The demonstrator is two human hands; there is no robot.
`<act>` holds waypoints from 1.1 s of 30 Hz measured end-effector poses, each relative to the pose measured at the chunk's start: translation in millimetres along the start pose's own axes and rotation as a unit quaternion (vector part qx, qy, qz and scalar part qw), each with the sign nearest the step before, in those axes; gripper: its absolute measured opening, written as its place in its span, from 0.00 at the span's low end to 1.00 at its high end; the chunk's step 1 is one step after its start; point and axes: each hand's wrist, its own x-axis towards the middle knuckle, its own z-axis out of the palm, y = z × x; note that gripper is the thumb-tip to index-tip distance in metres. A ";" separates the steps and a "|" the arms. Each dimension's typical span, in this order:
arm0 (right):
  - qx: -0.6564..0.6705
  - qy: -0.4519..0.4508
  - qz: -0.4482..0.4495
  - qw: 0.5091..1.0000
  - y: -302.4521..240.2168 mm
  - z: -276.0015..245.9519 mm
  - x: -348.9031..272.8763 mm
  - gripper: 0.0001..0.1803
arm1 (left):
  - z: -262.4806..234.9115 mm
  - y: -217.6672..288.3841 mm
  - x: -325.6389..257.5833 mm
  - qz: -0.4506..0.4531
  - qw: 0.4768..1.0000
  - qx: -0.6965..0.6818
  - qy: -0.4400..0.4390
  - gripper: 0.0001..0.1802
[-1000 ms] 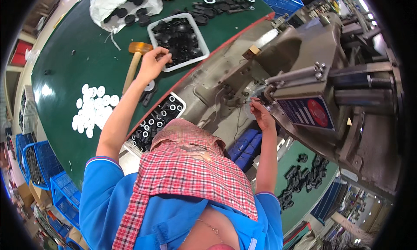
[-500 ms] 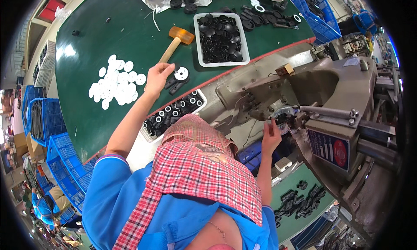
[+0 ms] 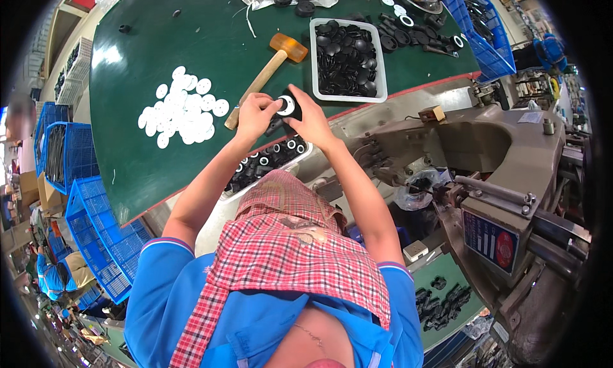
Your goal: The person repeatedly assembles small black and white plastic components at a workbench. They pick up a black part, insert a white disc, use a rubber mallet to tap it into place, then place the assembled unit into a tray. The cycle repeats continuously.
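Observation:
At the table's near edge, both my hands close around a black round part (image 3: pixel 294 106) with a white disc (image 3: pixel 287 106) set in its face. My left hand (image 3: pixel 257 117) has its thumb and fingers pressed against the left side of the disc. From the right, my right hand (image 3: pixel 311 122) grips the black part between thumb and forefinger. Beneath my hands lies another black piece, partly hidden. A mallet (image 3: pixel 263 76) with an orange head and wooden handle rests just beyond my left hand. Left of it spreads a pile of white discs (image 3: pixel 182 112).
A white bin (image 3: pixel 382 64) of black round caps stands right of the mallet. Below the table edge sits a tray (image 3: pixel 309 152) of black parts with white rings. A large grey-brown machine (image 3: pixel 511 144) fills the right side. Blue crates (image 3: pixel 96 234) stand at left.
My right hand has come from beside the machine up to the table and now grips the black part. My left hand has moved from the mallet handle's end onto the white disc.

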 end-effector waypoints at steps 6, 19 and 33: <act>0.009 0.046 0.014 0.999 1.8 27.8 -1.0 0.34 | 8.5 -4.0 -7.5 -0.004 0.997 0.028 0.075 0.13; 0.007 0.072 0.003 0.997 2.9 30.6 -0.5 0.34 | 25.8 -3.1 -12.6 -0.001 0.988 0.020 0.153 0.14; 0.002 0.048 0.041 0.998 4.2 29.3 1.2 0.35 | -6.6 11.1 17.6 0.047 0.971 0.233 -0.024 0.15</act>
